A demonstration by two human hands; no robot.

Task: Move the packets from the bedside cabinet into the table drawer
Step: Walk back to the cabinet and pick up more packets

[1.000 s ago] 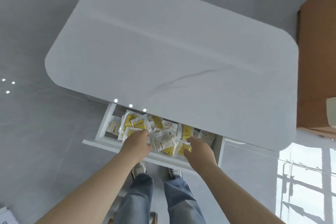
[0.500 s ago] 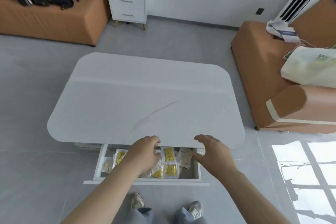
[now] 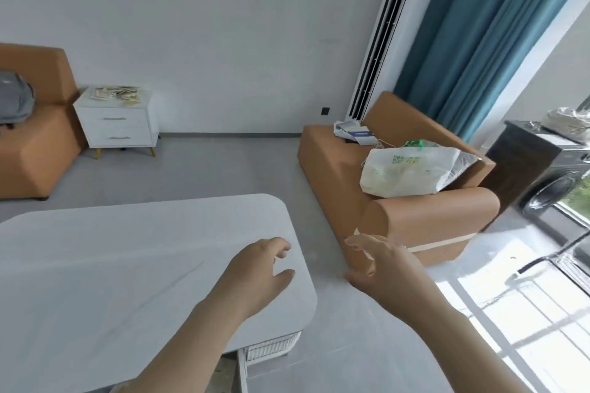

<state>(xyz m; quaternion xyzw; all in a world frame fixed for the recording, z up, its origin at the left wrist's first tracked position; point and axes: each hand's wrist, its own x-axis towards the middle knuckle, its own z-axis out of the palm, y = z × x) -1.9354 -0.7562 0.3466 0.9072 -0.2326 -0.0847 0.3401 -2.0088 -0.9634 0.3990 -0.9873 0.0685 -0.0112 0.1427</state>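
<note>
Several pale packets (image 3: pixel 116 93) lie on top of the white bedside cabinet (image 3: pixel 118 128) against the far wall at the left. The white marble-look table (image 3: pixel 95 271) fills the lower left. Its drawer (image 3: pixel 242 370) shows only as a white side edge below the tabletop, and its contents are hidden. My left hand (image 3: pixel 258 274) hovers above the table's right corner, fingers loosely curled, holding nothing. My right hand (image 3: pixel 380 268) is raised over the floor to the right of the table, fingers spread and empty.
An orange sofa (image 3: pixel 415 214) with a white plastic bag (image 3: pixel 412 174) stands at the right. Another orange seat (image 3: pixel 35 137) with a grey backpack (image 3: pixel 14 99) is at the far left. Grey floor (image 3: pixel 223 166) runs between table and cabinet. A washing machine (image 3: pixel 549 179) stands by the window.
Both hands have come up out of the drawer, empty. The view has risen from the drawer and tabletop to the room, with the cabinet and its packets now in sight.
</note>
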